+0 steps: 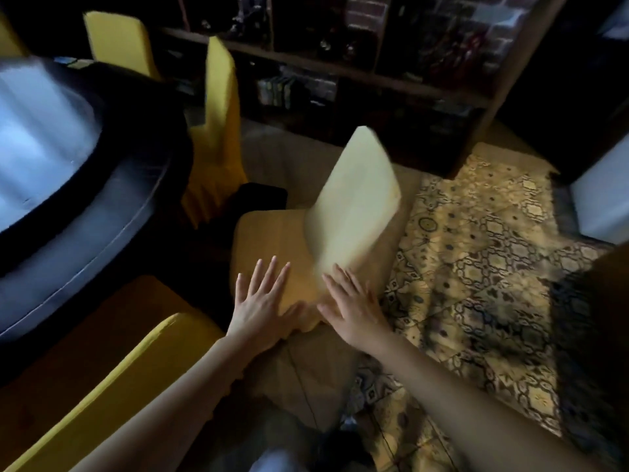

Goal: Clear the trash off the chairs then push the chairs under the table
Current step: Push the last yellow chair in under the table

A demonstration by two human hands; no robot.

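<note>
While left hand [262,301] and right hand [354,311] rest flat, fingers spread, on yellow chair [269,240], shelf [340,68] holding dim, unclear items

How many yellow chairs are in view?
4: the centre chair straight ahead, the near chair at bottom left, the side-on chair beside the table, the far chair behind it. A yellow sliver at the top-left edge may be a fifth.
</note>
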